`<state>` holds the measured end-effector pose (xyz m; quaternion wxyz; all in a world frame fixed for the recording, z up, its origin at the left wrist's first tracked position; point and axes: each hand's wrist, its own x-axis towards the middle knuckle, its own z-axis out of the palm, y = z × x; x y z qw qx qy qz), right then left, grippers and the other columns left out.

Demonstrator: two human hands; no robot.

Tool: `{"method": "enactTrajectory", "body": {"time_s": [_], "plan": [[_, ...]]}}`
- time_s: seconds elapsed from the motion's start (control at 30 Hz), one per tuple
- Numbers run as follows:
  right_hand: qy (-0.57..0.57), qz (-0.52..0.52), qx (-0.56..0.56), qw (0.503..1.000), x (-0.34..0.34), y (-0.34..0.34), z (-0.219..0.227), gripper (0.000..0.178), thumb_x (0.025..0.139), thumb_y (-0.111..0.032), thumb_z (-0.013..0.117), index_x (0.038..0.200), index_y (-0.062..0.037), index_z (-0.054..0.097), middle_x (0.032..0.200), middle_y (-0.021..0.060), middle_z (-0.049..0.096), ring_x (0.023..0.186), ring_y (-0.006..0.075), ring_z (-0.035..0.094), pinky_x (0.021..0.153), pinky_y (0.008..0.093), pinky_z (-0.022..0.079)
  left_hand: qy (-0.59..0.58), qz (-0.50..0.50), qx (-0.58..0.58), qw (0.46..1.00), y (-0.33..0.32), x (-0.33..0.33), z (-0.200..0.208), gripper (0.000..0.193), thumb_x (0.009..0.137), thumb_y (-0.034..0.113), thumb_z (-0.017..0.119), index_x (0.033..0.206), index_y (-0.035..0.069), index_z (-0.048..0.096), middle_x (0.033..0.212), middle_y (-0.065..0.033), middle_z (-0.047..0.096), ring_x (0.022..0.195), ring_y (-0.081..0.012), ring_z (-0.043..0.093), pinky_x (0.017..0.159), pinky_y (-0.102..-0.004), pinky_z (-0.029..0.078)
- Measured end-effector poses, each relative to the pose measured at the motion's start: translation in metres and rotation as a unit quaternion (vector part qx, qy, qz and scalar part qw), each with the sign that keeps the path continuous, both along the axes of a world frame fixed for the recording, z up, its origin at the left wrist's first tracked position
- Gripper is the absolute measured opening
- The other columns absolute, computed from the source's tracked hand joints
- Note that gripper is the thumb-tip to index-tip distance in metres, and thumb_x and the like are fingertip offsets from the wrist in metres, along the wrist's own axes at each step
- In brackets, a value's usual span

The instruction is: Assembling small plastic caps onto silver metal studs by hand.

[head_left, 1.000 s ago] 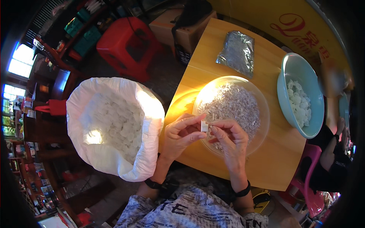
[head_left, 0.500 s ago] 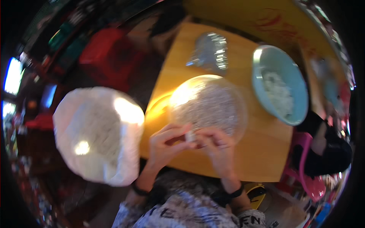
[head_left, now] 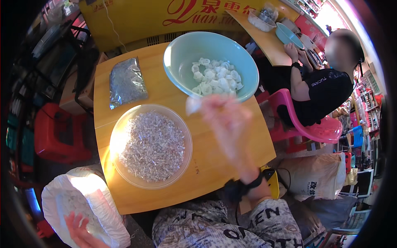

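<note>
My right hand (head_left: 227, 120), smeared by motion, is over the table just at the near rim of a light blue basin (head_left: 171, 74). A small white translucent plastic piece (head_left: 192, 105) shows blurred at its fingertips. Inside the basin lie many white plastic rings and caps (head_left: 217, 76). My left hand (head_left: 80, 231) is at the lower left over the mouth of a white sack (head_left: 99, 196), fingers apart and nothing seen in them. Pale pieces fill the sack. Between the hands stands a round translucent tub (head_left: 188, 159) of small clear plastic tubes (head_left: 153, 144).
A silvery plastic bag (head_left: 128, 82) lies on the wooden table (head_left: 223, 182) at the far left. Red stools (head_left: 58, 132) are on the left. At the right a person in black (head_left: 331, 89) sits on a pink chair (head_left: 291, 115) near a tied-up pale sack (head_left: 316, 173).
My hands have parted from their pinch over the tub: the right moved to the blue basin with the white piece, the left to the sack. The view has swung to the right.
</note>
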<state>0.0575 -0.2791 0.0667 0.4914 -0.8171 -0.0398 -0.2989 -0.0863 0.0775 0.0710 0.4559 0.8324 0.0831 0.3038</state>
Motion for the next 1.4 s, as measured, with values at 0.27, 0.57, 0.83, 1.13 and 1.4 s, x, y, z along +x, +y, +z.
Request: {"method": "enactTrajectory", "body": {"time_s": [0.27, 0.57, 0.83, 1.13, 1.4], "plan": [[0.107, -0.210, -0.306, 0.922, 0.059, -0.113, -0.023, 0.007, 0.078, -0.015, 0.063, 0.081, -0.0092, 0.061, 0.081, 0.0092, 0.065, 0.075, 0.0279, 0.064, 0.065, 0.0363, 0.049, 0.384, 0.053, 0.054, 0.920, 0.109, -0.018, -0.086, 0.069, 0.076, 0.009, 0.065, 0.138, 0.009, 0.037, 0.126, -0.0174, 0.046, 0.103, -0.0289, 0.052, 0.077, -0.0347, 0.047], [0.020, -0.127, -0.266, 0.955, 0.049, -0.054, -0.008, 0.013, 0.083, -0.004, 0.061, 0.095, -0.0036, 0.063, 0.090, 0.0089, 0.065, 0.074, 0.0226, 0.062, 0.063, 0.0289, 0.050, 0.330, 0.060, -0.021, 0.942, 0.029, 0.009, -0.041, 0.041, 0.084, 0.011, 0.057, 0.123, 0.001, 0.048, 0.114, -0.0141, 0.053, 0.092, -0.0223, 0.059, 0.081, -0.0318, 0.047], [0.198, 0.250, -0.146, 0.936, 0.014, 0.070, -0.037, 0.011, 0.079, -0.002, 0.065, 0.090, -0.0035, 0.062, 0.084, 0.0072, 0.063, 0.072, 0.0180, 0.062, 0.060, 0.0276, 0.049, 0.321, 0.026, -0.088, 0.943, 0.049, 0.016, -0.059, 0.036, 0.076, 0.005, 0.066, 0.110, 0.001, 0.054, 0.095, -0.0068, 0.055, 0.075, -0.0132, 0.053, 0.067, -0.0258, 0.044], [0.246, 0.269, -0.156, 0.918, 0.015, 0.088, -0.056, 0.008, 0.078, -0.003, 0.066, 0.083, -0.0020, 0.060, 0.079, 0.0084, 0.060, 0.069, 0.0206, 0.060, 0.061, 0.0301, 0.047, 0.308, 0.020, -0.091, 0.947, 0.069, 0.000, -0.065, 0.036, 0.071, -0.002, 0.070, 0.105, 0.002, 0.058, 0.088, -0.0024, 0.056, 0.067, -0.0073, 0.051, 0.058, -0.0215, 0.042], [0.263, 0.301, -0.095, 0.911, 0.016, 0.082, -0.054, 0.007, 0.084, -0.004, 0.061, 0.085, -0.0003, 0.056, 0.082, 0.0071, 0.063, 0.069, 0.0135, 0.059, 0.059, 0.0268, 0.048, 0.094, 0.121, 0.089, 0.984, 0.026, -0.021, 0.006, 0.024, 0.072, -0.007, 0.066, 0.094, 0.001, 0.062, 0.096, -0.0077, 0.056, 0.081, -0.0111, 0.055, 0.067, -0.0220, 0.045]]}}
